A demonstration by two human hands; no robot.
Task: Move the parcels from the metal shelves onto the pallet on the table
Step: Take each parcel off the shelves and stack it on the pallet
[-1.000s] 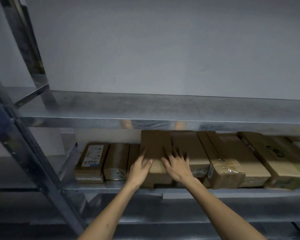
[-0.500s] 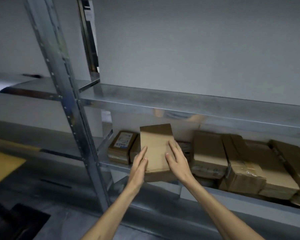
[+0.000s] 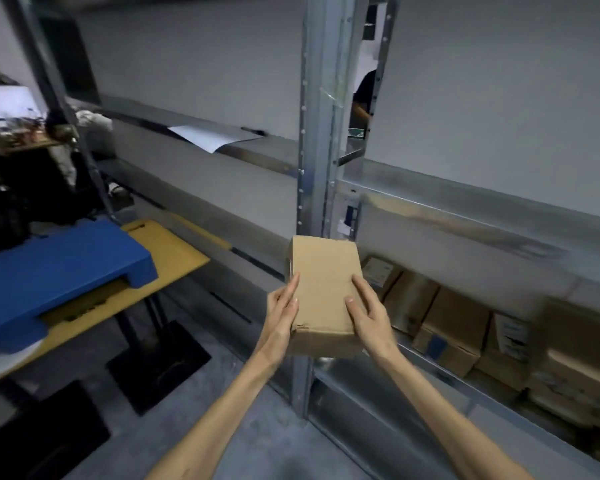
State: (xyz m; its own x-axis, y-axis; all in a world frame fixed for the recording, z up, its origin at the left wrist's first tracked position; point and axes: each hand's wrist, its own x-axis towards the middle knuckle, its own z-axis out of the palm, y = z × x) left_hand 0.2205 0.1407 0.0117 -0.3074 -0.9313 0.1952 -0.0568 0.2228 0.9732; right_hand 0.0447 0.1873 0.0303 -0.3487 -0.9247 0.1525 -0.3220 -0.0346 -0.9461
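I hold a plain brown cardboard parcel [image 3: 323, 289] in the air in front of the shelf upright, clear of the shelf. My left hand [image 3: 282, 315] presses its left side and my right hand [image 3: 369, 315] grips its right side, fingers over the top face. Several more cardboard parcels [image 3: 465, 327] lie in a row on the metal shelf [image 3: 430, 362] at the right. The blue pallet [image 3: 56, 271] lies on a yellow-topped table [image 3: 174, 258] at the left, with nothing visible on its near part.
A steel shelf upright [image 3: 317, 150] stands just behind the held parcel. A white sheet [image 3: 212, 136] lies on the upper left shelf. Dark clutter [image 3: 25, 181] sits behind the pallet. Black table feet [image 3: 156, 365] rest on the grey floor. A person's arm [image 3: 362, 95] shows behind the rack.
Both hands have lifted the parcel off the shelf and carried it left, out past the upright. My view has swung left, so the pallet and table have come into sight.
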